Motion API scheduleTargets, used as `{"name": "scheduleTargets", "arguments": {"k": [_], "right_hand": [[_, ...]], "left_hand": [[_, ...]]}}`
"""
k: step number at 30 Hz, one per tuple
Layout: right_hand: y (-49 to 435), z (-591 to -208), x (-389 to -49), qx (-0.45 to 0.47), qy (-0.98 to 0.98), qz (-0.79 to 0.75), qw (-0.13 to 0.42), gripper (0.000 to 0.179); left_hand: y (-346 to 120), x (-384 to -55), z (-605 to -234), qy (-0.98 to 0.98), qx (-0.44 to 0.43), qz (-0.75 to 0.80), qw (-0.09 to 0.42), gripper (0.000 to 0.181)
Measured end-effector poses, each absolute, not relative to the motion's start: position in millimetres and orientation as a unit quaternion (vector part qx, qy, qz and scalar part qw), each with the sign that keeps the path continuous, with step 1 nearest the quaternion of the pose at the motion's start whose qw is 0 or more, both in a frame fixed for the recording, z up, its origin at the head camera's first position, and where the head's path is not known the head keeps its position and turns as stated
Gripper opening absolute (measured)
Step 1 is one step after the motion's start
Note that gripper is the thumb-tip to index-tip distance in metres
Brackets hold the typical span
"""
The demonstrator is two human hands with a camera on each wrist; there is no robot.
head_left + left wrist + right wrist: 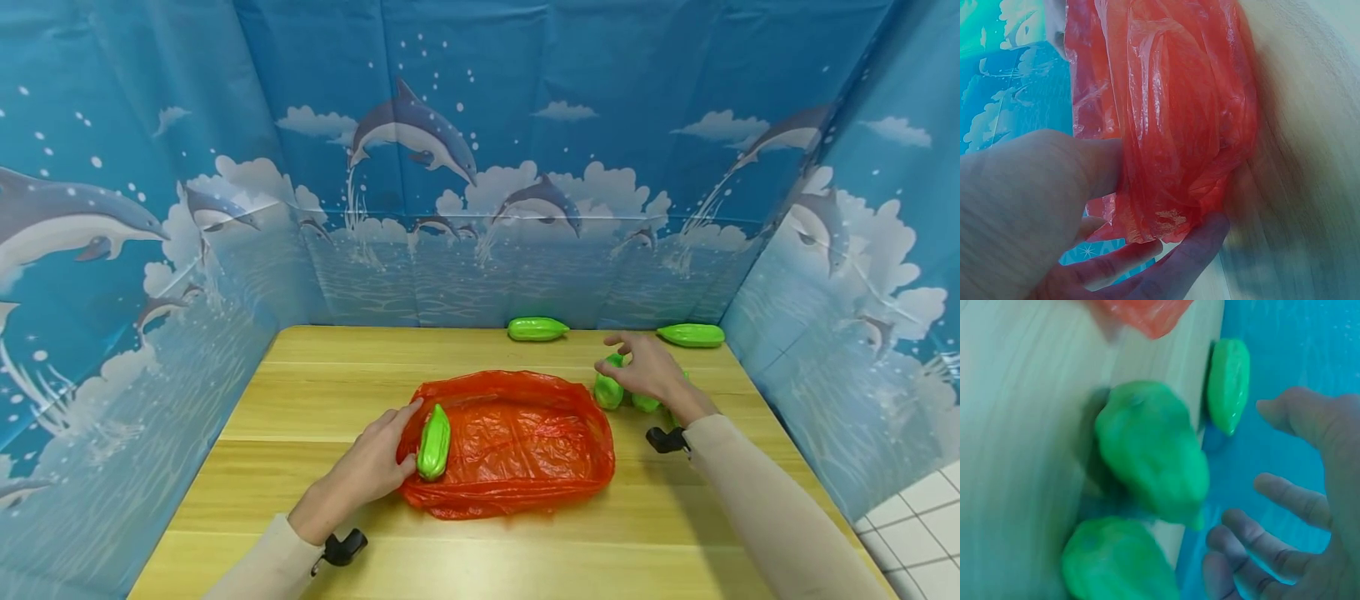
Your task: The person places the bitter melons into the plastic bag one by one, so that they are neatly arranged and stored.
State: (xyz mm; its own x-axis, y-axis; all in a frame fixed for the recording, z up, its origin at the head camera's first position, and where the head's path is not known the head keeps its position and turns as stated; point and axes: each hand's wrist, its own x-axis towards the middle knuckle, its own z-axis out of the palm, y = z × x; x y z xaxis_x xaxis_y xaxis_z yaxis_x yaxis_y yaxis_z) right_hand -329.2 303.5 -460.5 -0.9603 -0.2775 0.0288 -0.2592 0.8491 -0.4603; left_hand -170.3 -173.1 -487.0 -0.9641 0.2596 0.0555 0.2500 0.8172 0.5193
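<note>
A red plastic bag lies spread open on the table, its rim forming a rough oval. My left hand holds its left end, thumb and fingers around the thin film in the left wrist view. Inside, against that end, sits a long green ridged vegetable, glossy like plastic. Beyond the bag's right side, my right hand hovers with spread fingers and holds nothing. Near it are lumpy, rounded green vegetables, one partly covered by the fingers in the head view.
Two more long green vegetables lie at the table's back edge, one behind the bag and one at the right corner. A dolphin-print curtain rises around the wooden table at the back and sides.
</note>
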Motion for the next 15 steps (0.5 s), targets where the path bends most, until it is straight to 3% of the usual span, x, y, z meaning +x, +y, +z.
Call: {"name": "scheduleTargets", "arguments": {"k": [15], "right_hand": [[316,-483,-325,-0.134,0.978,-0.161,-0.009,0.079]], "left_hand": [[-172,-171,-488,0.955,0.131,0.266,0.013,0.088]]}}
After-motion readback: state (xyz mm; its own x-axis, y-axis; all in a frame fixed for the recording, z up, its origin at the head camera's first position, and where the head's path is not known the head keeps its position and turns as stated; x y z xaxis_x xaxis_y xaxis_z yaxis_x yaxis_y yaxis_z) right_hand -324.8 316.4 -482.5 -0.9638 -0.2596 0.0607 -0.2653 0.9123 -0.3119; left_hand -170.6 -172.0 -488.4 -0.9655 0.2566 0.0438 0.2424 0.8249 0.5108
